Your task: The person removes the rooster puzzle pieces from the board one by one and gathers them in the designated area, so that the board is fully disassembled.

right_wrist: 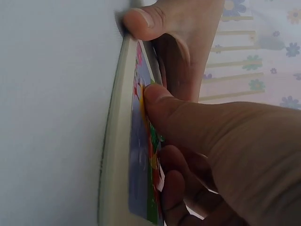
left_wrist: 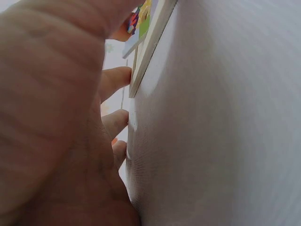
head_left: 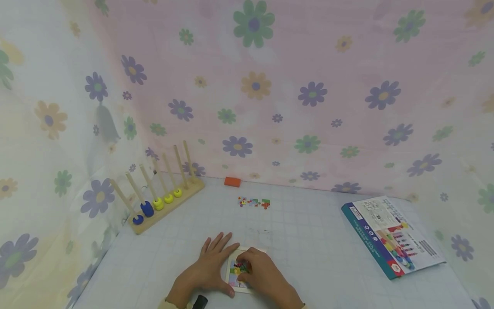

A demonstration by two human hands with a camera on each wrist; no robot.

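A small jigsaw puzzle (head_left: 234,274) with a colourful picture lies in a pale wooden frame (head_left: 242,290) on the table near me. My left hand (head_left: 210,268) is spread flat at its left side, thumb by the lower corner and index finger by the top edge. In the left wrist view, fingertips touch the frame's side. My right hand (head_left: 262,272) bends over the puzzle's right part, with thumb and curled fingers pinching a puzzle piece (right_wrist: 154,136) showing green; the hand hides much of it. A pictured edge (left_wrist: 143,28) stands above the frame in the left wrist view.
Behind the puzzle lie several joined puzzle pieces (head_left: 254,202), with an orange block (head_left: 232,182) further back. At left stands a wooden peg rack (head_left: 170,214) with blue and yellow beads. A toy box (head_left: 393,238) lies at right. Flowered cloth (head_left: 270,124) walls the table.
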